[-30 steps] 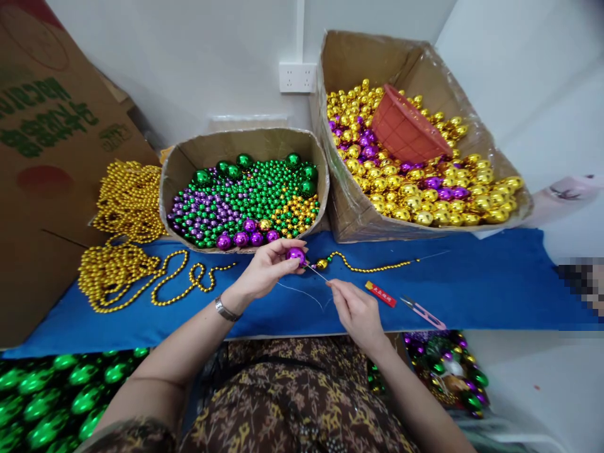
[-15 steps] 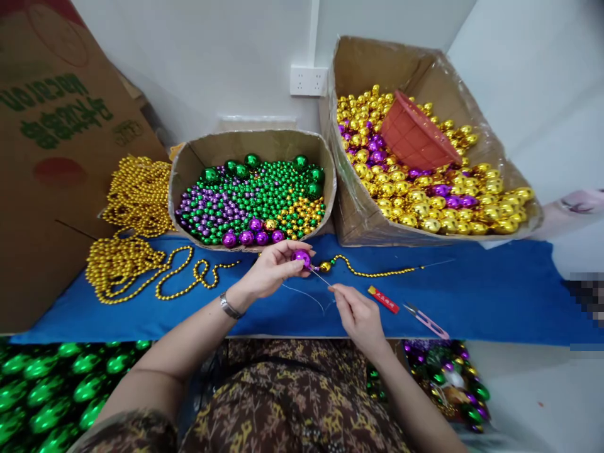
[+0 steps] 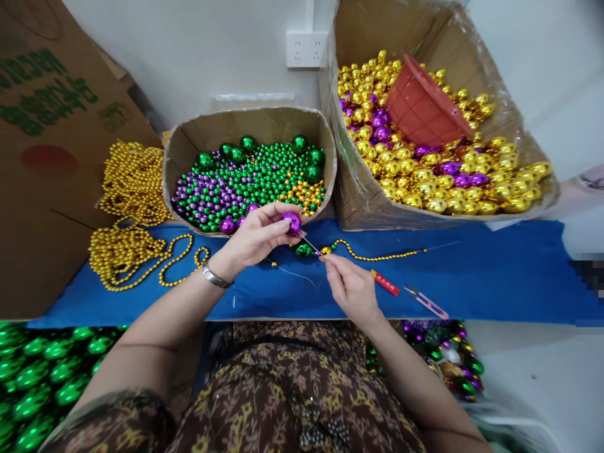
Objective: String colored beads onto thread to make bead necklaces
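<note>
A shiny purple ball bead (image 3: 291, 223) is pinched between the thumb and fingers of my left hand (image 3: 264, 233). My right hand (image 3: 349, 286) grips a thin needle (image 3: 311, 244), whose far end meets the bead's lower right side; whether it passes into the hole I cannot tell. Just behind the needle lie a green bead (image 3: 303, 250) and a gold bead, joined to a strand of small gold beads (image 3: 365, 272) that runs right. Thin white thread (image 3: 297, 274) trails over the blue cloth below my left hand.
A carton of small mixed beads (image 3: 172, 154) stands behind my hands. Right of it, a larger carton (image 3: 358, 211) holds gold and purple beads and a red basket (image 3: 425, 107). Thread snips (image 3: 427, 302) and a red packet (image 3: 385, 283) lie right; gold bead strands (image 3: 125, 251) lie left.
My left hand and the purple bead have shifted slightly up and left in view. The green bead behind them now shows. The whole view has tilted down a little.
</note>
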The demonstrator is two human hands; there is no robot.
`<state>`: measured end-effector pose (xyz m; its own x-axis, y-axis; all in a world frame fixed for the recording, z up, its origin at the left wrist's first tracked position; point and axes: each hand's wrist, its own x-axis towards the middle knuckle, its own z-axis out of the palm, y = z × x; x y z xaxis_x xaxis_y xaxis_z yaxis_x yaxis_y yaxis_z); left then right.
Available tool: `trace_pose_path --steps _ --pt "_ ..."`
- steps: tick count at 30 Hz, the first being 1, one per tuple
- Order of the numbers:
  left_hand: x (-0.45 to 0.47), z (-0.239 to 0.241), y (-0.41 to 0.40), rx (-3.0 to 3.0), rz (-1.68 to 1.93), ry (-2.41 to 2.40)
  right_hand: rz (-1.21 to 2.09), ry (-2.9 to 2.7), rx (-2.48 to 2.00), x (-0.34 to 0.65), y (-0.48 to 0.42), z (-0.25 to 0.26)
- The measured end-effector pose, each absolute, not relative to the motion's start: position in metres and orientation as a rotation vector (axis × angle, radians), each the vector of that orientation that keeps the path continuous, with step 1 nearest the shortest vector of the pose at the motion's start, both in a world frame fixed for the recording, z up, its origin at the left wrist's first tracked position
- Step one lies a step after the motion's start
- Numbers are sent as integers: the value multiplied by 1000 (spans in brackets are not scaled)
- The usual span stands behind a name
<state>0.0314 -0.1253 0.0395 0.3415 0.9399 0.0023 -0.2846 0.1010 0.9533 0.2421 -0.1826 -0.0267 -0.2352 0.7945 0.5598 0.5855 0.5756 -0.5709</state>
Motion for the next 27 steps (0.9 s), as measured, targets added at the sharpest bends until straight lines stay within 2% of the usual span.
trace_pose_path --steps 8,27 --pt "43 25 -146 1327 1120 730 427 -1875 -1122 251 -187 -48" --pt "47 18 -152 1342 1083 765 403 -1902 -1110 261 -193 -57"
